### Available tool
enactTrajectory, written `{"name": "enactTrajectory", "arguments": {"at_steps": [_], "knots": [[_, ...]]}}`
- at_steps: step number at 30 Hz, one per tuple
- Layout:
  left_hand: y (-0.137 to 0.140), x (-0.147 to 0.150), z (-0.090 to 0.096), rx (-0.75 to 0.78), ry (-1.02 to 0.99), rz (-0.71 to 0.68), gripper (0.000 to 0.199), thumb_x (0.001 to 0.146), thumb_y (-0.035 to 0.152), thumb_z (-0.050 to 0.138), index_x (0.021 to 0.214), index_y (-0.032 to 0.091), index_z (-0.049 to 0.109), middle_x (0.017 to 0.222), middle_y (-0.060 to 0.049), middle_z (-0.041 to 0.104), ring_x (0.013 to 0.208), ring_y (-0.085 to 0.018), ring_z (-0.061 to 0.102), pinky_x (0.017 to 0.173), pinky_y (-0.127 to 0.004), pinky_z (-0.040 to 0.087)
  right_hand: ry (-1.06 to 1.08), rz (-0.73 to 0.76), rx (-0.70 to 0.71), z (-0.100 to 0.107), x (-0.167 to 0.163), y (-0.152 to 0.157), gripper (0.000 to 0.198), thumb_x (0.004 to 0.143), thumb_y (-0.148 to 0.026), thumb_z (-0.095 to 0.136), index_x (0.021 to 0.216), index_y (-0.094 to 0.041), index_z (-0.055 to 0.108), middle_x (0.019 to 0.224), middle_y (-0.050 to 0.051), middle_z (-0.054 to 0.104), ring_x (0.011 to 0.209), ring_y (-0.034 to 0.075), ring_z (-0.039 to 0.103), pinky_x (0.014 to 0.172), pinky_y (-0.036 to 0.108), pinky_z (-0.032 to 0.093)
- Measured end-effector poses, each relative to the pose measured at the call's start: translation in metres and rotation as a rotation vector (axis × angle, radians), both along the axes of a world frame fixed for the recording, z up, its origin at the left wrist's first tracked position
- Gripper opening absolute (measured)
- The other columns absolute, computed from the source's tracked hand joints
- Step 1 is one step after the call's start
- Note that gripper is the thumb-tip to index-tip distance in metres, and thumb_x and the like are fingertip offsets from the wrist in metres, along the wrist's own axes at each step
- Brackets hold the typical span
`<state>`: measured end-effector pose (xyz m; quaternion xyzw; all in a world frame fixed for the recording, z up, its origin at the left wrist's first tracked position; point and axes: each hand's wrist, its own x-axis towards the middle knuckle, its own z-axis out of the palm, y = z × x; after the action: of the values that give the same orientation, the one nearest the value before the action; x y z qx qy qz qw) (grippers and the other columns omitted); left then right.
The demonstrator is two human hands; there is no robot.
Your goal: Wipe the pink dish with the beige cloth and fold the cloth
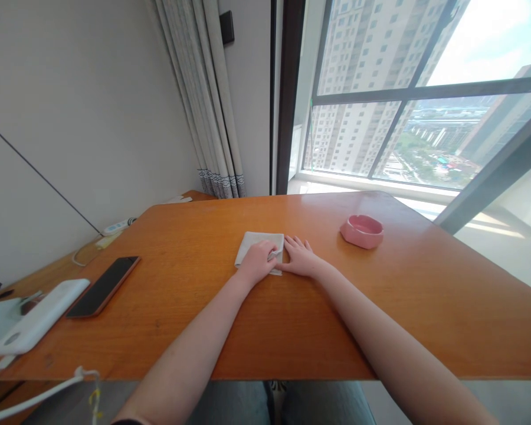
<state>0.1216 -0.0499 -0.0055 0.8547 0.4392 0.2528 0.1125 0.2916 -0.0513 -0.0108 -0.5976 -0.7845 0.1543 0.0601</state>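
A pale grey folded cloth (248, 241), roughly square, lies flat on the wooden table (186, 330) in front of me. My left hand (259, 260) rests on it with curled fingers, pinching a raised bit of the fabric near its right side. Part of the cloth is hidden under that hand. Right beside it, my right hand (298, 257) lies flat on the tabletop with fingers spread, its thumb and fingertips at the cloth's right edge.
A pink ashtray (363, 231) stands to the right. On the left lie a dark phone (104, 287) and a white power bank (39, 317) with a cable (2, 363). Behind them is a power strip (118, 226). The table's far edge faces a window (380, 136).
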Motion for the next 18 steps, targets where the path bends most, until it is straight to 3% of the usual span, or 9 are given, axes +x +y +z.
{"name": "enactTrajectory", "arguments": {"at_steps": [6,10,14,16,18], "knots": [[-0.002,0.0,0.003,-0.01,0.076,0.007,0.018,0.071,0.014,0.051,0.087,0.02,0.058,0.089,-0.005,0.062,0.084,-0.02,0.056,0.078,-0.031,0.043,-0.014,0.013,-0.007,0.001,0.0,0.001,0.089,0.074,-0.064,0.048,0.146,-0.019,0.019,0.152,0.012,0.019,0.139,0.035,0.012,0.11,0.053,0.008],[-0.006,0.0,0.005,-0.056,0.093,-0.012,0.013,0.076,0.025,0.054,0.087,0.02,0.058,0.089,-0.004,0.06,0.083,-0.019,0.056,0.076,-0.031,0.044,-0.009,0.007,-0.025,0.002,0.001,0.002,0.092,0.072,-0.064,0.052,0.146,-0.02,0.02,0.153,0.012,0.018,0.14,0.035,0.011,0.11,0.054,0.007],[-0.001,-0.01,0.01,-0.024,-0.028,0.024,0.032,0.091,0.042,0.034,0.094,0.021,0.058,0.096,-0.005,0.061,0.092,-0.018,0.056,0.084,-0.031,0.044,-0.001,0.008,-0.047,0.003,0.002,0.002,0.092,0.071,-0.058,0.056,0.146,-0.021,0.019,0.153,0.011,0.016,0.14,0.035,0.01,0.11,0.055,0.008],[0.005,-0.018,0.008,-0.005,0.008,0.094,0.04,0.093,0.042,0.026,0.104,0.02,0.058,0.11,-0.008,0.06,0.105,-0.019,0.053,0.094,-0.034,0.04,0.0,0.012,-0.058,0.005,0.002,0.002,0.095,0.069,-0.056,0.058,0.147,-0.02,0.016,0.153,0.011,0.015,0.14,0.034,0.009,0.11,0.054,0.008],[0.012,-0.026,0.001,-0.041,0.143,0.199,0.044,0.091,0.046,0.03,0.12,0.021,0.053,0.133,-0.011,0.049,0.125,-0.024,0.041,0.105,-0.041,0.03,-0.003,0.012,-0.071,0.006,0.003,0.002,0.097,0.069,-0.055,0.059,0.147,-0.017,0.016,0.153,0.012,0.015,0.14,0.034,0.009,0.111,0.054,0.008]]}}
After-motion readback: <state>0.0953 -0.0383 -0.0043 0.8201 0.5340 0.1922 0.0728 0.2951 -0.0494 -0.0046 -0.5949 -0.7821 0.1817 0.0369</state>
